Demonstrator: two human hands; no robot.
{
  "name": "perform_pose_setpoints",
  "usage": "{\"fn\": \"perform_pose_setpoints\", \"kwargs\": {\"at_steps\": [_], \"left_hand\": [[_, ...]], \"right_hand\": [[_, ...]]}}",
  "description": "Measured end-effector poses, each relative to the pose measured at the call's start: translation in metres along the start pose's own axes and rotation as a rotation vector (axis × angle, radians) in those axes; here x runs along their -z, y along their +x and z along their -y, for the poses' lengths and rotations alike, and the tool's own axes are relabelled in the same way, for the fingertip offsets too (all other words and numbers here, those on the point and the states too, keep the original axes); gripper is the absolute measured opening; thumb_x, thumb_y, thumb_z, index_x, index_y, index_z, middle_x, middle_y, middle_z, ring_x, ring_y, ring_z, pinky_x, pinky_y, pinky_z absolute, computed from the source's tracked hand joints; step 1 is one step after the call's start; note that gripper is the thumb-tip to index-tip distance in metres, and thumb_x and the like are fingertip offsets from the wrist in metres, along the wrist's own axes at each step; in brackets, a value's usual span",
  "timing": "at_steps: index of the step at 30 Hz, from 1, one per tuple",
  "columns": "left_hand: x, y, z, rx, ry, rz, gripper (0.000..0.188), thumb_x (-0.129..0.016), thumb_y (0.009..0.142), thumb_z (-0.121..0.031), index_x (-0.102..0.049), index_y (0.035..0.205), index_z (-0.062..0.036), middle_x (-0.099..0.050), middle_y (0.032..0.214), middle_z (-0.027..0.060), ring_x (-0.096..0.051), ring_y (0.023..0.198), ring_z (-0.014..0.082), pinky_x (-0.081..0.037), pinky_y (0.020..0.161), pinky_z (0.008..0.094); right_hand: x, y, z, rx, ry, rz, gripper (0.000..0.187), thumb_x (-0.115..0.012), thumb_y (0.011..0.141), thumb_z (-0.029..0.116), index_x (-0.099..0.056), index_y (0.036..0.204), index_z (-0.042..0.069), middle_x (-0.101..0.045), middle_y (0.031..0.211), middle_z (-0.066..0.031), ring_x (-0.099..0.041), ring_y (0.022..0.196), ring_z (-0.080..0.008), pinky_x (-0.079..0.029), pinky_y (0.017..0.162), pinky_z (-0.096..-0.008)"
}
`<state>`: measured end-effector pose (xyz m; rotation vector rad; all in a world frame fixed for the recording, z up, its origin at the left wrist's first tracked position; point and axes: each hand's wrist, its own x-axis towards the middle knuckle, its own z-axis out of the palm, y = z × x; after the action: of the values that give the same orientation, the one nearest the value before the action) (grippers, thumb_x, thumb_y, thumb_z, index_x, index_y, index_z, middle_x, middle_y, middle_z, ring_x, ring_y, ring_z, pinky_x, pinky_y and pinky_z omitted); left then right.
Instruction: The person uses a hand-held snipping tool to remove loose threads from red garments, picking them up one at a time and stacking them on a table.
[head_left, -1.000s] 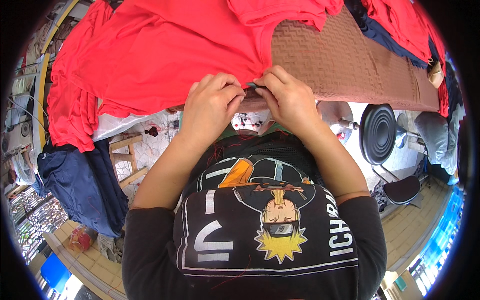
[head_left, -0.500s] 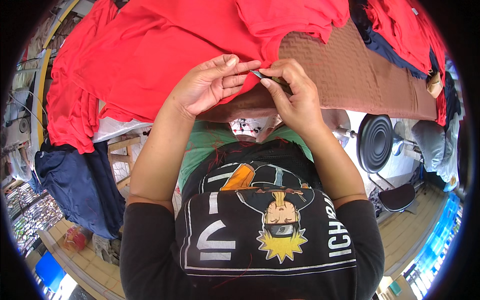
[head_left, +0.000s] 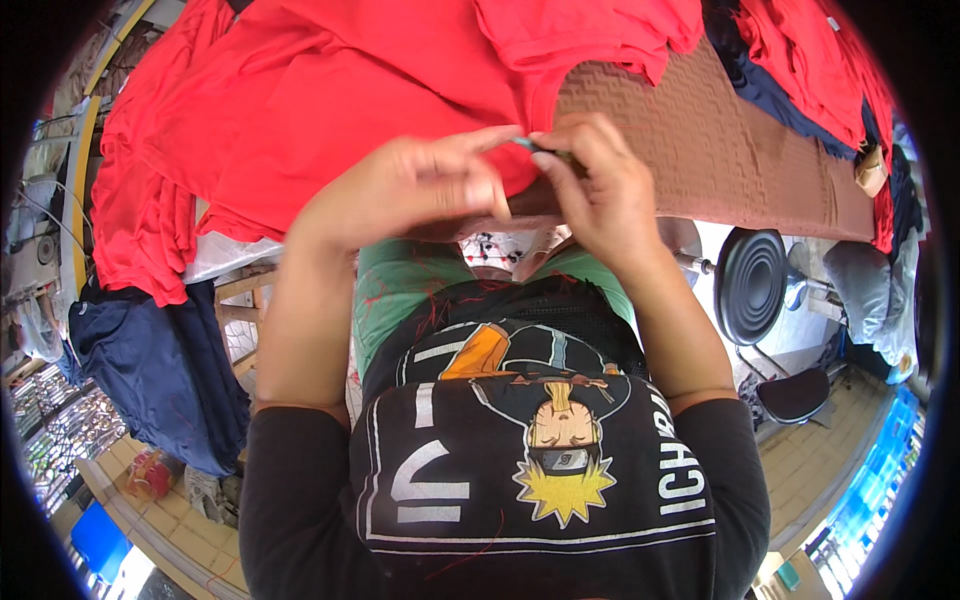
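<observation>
Small thread snips (head_left: 526, 145) with a pale metal tip are pinched between the thumb and fingers of my right hand (head_left: 600, 180). Most of their body is hidden inside that hand. Opposite, my left hand (head_left: 410, 190) is smeared by motion, its back turned up. One of its fingers stretches to the tip of the snips; I cannot tell how the others are set. Beneath and beyond both hands, a large red garment (head_left: 330, 90) is spread over the table, its edge just under the snips.
A brown quilted cover (head_left: 730, 160) lies on the table to the right. More red clothes (head_left: 800, 70) and navy cloth are heaped at the far right. Navy garments (head_left: 165, 370) hang at the left. A black round stool seat (head_left: 750, 287) stands right of my legs. Red threads dot my lap.
My left hand has turned from palm up to back up and come lower and nearer to me. My right hand has shifted slightly right with the snips.
</observation>
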<state>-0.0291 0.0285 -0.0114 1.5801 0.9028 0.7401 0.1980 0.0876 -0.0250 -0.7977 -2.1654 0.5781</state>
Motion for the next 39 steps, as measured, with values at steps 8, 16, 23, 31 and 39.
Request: {"fn": "perform_pose_setpoints", "kwargs": {"at_steps": [8,16,23,31,39], "left_hand": [[-0.009,-0.033,-0.104,0.101,0.676,-0.091,0.011,-0.07,0.08,-0.011,-0.068,0.088,-0.0034,-0.07,0.097,0.0081,-0.061,0.11,0.0323,-0.031,0.107,0.0468],[-0.063,0.041,0.024,-0.093,0.921,-0.627,0.029,-0.066,0.083,-0.009,-0.058,0.11,-0.0033,-0.066,0.1,0.0119,-0.064,0.093,0.0289,-0.05,0.083,0.0356],[-0.038,0.05,0.04,0.067,-0.131,-0.719,0.025,-0.06,0.092,-0.003,-0.055,0.117,-0.0007,-0.064,0.108,0.0077,-0.061,0.097,0.0113,-0.05,0.084,0.024],[-0.041,0.042,0.017,-0.065,0.211,-0.821,0.025,-0.069,0.087,-0.008,-0.065,0.111,-0.0026,-0.069,0.104,0.0056,-0.064,0.087,0.0091,-0.051,0.079,0.0236],[-0.044,0.048,0.012,-0.144,0.482,-0.868,0.015,-0.07,0.085,-0.01,-0.07,0.097,-0.001,-0.071,0.09,0.0045,-0.064,0.078,0.0093,-0.051,0.074,0.0234]], "right_hand": [[0.04,-0.001,-0.015,-0.211,0.083,-0.241,0.023,-0.074,0.079,0.008,-0.065,0.1,0.003,-0.061,0.094,-0.0075,-0.056,0.074,-0.0159,-0.047,0.066,-0.027],[0.022,-0.011,-0.037,-0.29,0.197,0.089,0.026,-0.07,0.081,0.009,-0.067,0.107,0.007,-0.066,0.098,-0.0114,-0.064,0.086,-0.0241,-0.05,0.077,-0.0329],[-0.008,0.009,-0.041,-0.342,0.394,0.154,0.024,-0.07,0.085,0.014,-0.068,0.107,0.004,-0.069,0.093,-0.009,-0.063,0.083,-0.0171,-0.049,0.077,-0.0299],[-0.013,0.02,-0.036,-0.471,0.605,0.14,0.02,-0.071,0.087,0.016,-0.069,0.1,0.001,-0.07,0.087,-0.0041,-0.059,0.081,-0.0079,-0.048,0.075,-0.0264],[-0.002,0.01,-0.022,-0.225,0.293,0.084,0.019,-0.073,0.082,0.012,-0.07,0.097,0.001,-0.067,0.085,-0.0106,-0.063,0.073,-0.0196,-0.049,0.069,-0.0294]]}}
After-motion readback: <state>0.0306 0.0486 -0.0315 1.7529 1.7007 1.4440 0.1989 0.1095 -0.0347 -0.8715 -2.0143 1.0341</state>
